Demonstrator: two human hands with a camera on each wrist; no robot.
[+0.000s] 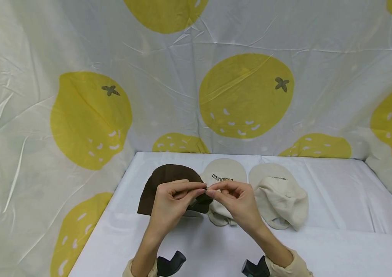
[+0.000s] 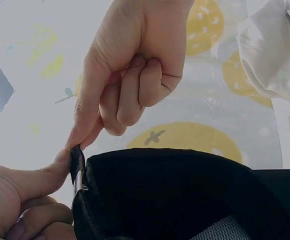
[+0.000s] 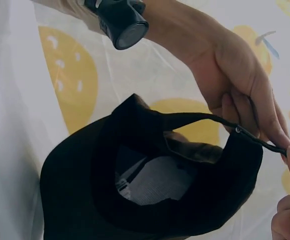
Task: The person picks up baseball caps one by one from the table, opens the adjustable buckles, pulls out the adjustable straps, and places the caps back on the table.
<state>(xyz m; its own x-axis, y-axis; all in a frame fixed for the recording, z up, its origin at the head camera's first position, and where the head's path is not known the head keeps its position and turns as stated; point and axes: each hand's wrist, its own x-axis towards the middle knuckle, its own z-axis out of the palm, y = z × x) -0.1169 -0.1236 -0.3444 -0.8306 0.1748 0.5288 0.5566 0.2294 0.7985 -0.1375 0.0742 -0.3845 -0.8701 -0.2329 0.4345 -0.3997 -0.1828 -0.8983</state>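
Observation:
A dark brown baseball cap [image 1: 162, 184] is held up above the white table, its inside showing in both wrist views. At its back, the adjustment strap [image 2: 75, 159] runs through a small metal buckle [image 2: 78, 181]. My left hand [image 1: 168, 206] pinches the strap by the buckle between thumb and forefinger, the other fingers curled in. Meeting it fingertip to fingertip, my right hand [image 1: 240, 202] pinches the strap's end. In the right wrist view the strap bows away from the opening of the cap [image 3: 70, 185], while the left hand [image 3: 237, 80] appears above it.
Two beige caps lie on the white tablecloth [image 1: 337, 200]: one cap [image 1: 225, 169] with dark lettering behind my right hand, another cap [image 1: 282, 200] to its right. A curtain [image 1: 168, 92] printed with yellow lemons hangs behind and along the sides. Small black devices [image 1: 170, 264] sit at my wrists.

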